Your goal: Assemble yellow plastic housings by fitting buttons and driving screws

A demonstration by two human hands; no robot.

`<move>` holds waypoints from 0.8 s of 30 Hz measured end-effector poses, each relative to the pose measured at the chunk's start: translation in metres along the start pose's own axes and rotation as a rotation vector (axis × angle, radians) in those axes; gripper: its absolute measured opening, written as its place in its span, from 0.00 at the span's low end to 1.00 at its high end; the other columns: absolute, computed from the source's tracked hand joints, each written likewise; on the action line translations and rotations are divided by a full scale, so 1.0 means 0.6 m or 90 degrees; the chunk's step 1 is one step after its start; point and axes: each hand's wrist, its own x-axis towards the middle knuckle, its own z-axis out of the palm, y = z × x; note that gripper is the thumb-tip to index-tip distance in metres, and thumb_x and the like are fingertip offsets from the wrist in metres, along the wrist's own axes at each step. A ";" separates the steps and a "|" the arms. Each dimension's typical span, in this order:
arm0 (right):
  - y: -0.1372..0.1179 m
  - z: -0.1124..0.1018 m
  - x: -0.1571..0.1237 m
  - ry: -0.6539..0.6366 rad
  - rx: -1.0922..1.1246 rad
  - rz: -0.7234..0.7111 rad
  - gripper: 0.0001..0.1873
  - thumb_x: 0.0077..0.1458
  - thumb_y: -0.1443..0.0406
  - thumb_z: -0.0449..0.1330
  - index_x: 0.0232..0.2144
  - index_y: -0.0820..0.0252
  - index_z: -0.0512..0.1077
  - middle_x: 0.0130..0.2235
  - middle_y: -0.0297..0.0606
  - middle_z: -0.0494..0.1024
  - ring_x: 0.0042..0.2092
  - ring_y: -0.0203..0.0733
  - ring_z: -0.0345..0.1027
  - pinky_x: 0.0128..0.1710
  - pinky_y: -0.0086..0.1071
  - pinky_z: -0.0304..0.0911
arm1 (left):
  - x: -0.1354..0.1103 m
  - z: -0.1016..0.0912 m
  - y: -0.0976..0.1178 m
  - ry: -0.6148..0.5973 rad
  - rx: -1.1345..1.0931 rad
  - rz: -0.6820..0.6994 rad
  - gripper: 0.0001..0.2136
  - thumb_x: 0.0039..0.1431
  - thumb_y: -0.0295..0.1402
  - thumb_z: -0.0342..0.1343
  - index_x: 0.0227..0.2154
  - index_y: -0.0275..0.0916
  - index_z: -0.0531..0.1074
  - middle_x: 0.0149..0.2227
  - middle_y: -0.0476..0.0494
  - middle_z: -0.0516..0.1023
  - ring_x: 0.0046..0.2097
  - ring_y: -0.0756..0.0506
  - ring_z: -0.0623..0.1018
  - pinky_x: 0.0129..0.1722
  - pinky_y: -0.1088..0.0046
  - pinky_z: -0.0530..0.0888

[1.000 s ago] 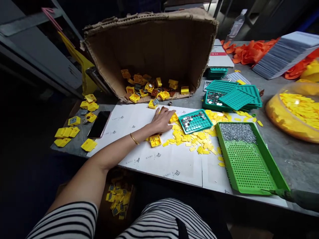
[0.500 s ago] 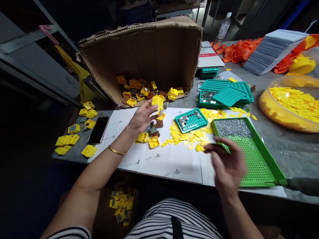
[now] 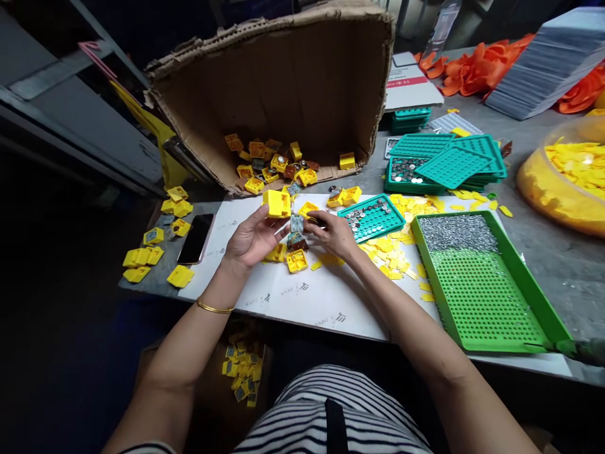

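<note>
My left hand (image 3: 250,238), with a gold bangle at the wrist, holds a small yellow plastic housing (image 3: 276,203) between thumb and fingers above the white sheet (image 3: 312,299). Close beside it, my right hand (image 3: 333,234) pinches at a small grey part (image 3: 297,223) that hangs near the housing. Whether wires join the two I cannot make out. Under the hands lie an open yellow housing (image 3: 297,261) and dark and brown small parts (image 3: 297,242). Another pair of yellow housings (image 3: 344,197) lies behind my right hand.
A cardboard box (image 3: 283,75) on its side holds more yellow pieces. To the right are a teal tray (image 3: 378,219) of round metal cells, loose yellow chips (image 3: 390,255) and a green tray (image 3: 482,296) of screws. A phone (image 3: 196,238) and yellow housings (image 3: 144,256) are at left.
My right hand has moved left from beside the green tray to the small grey part by my left hand. My left hand has shifted slightly left and down with the yellow housing.
</note>
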 end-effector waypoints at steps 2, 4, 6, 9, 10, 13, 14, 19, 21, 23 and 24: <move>0.004 -0.010 0.002 -0.033 0.034 0.004 0.17 0.55 0.59 0.63 0.45 0.60 0.77 0.40 0.40 0.81 0.40 0.44 0.74 0.42 0.38 0.69 | 0.003 -0.016 0.001 0.019 -0.027 -0.008 0.08 0.61 0.33 0.54 0.40 0.37 0.75 0.43 0.42 0.80 0.42 0.50 0.78 0.40 0.75 0.76; 0.006 -0.020 0.010 -0.076 0.071 0.009 0.17 0.52 0.57 0.65 0.42 0.60 0.78 0.38 0.39 0.81 0.37 0.43 0.75 0.37 0.35 0.70 | 0.006 -0.032 0.000 0.031 -0.047 -0.012 0.08 0.61 0.34 0.55 0.39 0.37 0.75 0.42 0.43 0.80 0.40 0.50 0.78 0.39 0.76 0.76; 0.005 -0.028 0.022 -0.103 0.101 0.024 0.20 0.55 0.53 0.61 0.41 0.62 0.78 0.36 0.42 0.82 0.35 0.42 0.76 0.32 0.33 0.71 | 0.005 -0.044 0.000 0.043 -0.063 0.003 0.08 0.61 0.35 0.55 0.40 0.38 0.75 0.41 0.44 0.80 0.39 0.51 0.78 0.38 0.76 0.76; -0.007 -0.035 0.037 -0.089 0.117 0.055 0.26 0.62 0.50 0.52 0.47 0.66 0.74 0.41 0.49 0.81 0.33 0.43 0.76 0.30 0.36 0.72 | -0.008 -0.054 0.005 0.059 -0.062 0.051 0.10 0.63 0.37 0.53 0.43 0.40 0.75 0.42 0.44 0.80 0.41 0.50 0.78 0.38 0.75 0.77; -0.014 -0.037 0.039 -0.058 0.089 0.057 0.26 0.61 0.50 0.54 0.50 0.65 0.72 0.45 0.51 0.79 0.34 0.44 0.76 0.33 0.38 0.72 | -0.016 -0.054 0.007 0.056 -0.051 0.061 0.11 0.63 0.37 0.52 0.44 0.42 0.75 0.44 0.44 0.80 0.43 0.49 0.78 0.39 0.75 0.77; -0.046 -0.042 0.023 0.076 -0.064 0.027 0.26 0.56 0.56 0.62 0.55 0.59 0.69 0.50 0.48 0.77 0.39 0.47 0.75 0.44 0.45 0.70 | -0.049 -0.048 0.011 0.027 0.005 0.063 0.14 0.63 0.41 0.51 0.47 0.44 0.74 0.49 0.44 0.78 0.49 0.46 0.77 0.41 0.72 0.76; -0.058 -0.042 0.010 0.092 -0.079 0.026 0.25 0.56 0.56 0.61 0.54 0.58 0.69 0.50 0.47 0.77 0.38 0.47 0.75 0.44 0.45 0.70 | -0.061 -0.043 0.009 0.014 0.025 0.057 0.15 0.62 0.42 0.52 0.48 0.45 0.74 0.50 0.43 0.78 0.51 0.45 0.76 0.41 0.71 0.76; -0.091 -0.034 -0.098 -0.253 0.368 0.237 0.31 0.60 0.46 0.49 0.59 0.53 0.62 0.49 0.45 0.76 0.28 0.39 0.75 0.19 0.29 0.65 | -0.112 -0.010 -0.020 -0.082 0.128 -0.022 0.22 0.53 0.47 0.59 0.49 0.45 0.72 0.52 0.41 0.76 0.53 0.37 0.75 0.41 0.63 0.78; -0.088 -0.036 -0.143 -0.339 0.498 0.283 0.32 0.57 0.44 0.53 0.56 0.55 0.65 0.43 0.44 0.78 0.28 0.38 0.74 0.15 0.25 0.60 | -0.122 0.001 -0.034 -0.149 0.175 -0.057 0.27 0.47 0.48 0.63 0.50 0.44 0.72 0.52 0.39 0.76 0.51 0.35 0.76 0.42 0.60 0.78; -0.080 -0.048 -0.180 -0.306 0.504 0.288 0.28 0.55 0.47 0.58 0.50 0.58 0.70 0.34 0.38 0.77 0.24 0.34 0.69 0.14 0.22 0.53 | -0.125 0.007 -0.047 -0.232 0.240 -0.062 0.29 0.44 0.44 0.66 0.51 0.43 0.72 0.51 0.39 0.76 0.50 0.36 0.77 0.45 0.59 0.77; -0.074 -0.056 -0.196 -0.261 0.463 0.284 0.25 0.54 0.49 0.60 0.48 0.59 0.71 0.31 0.36 0.76 0.23 0.32 0.67 0.14 0.22 0.51 | -0.125 0.009 -0.054 -0.283 0.293 -0.048 0.28 0.45 0.41 0.67 0.51 0.43 0.72 0.51 0.40 0.76 0.51 0.36 0.77 0.48 0.59 0.76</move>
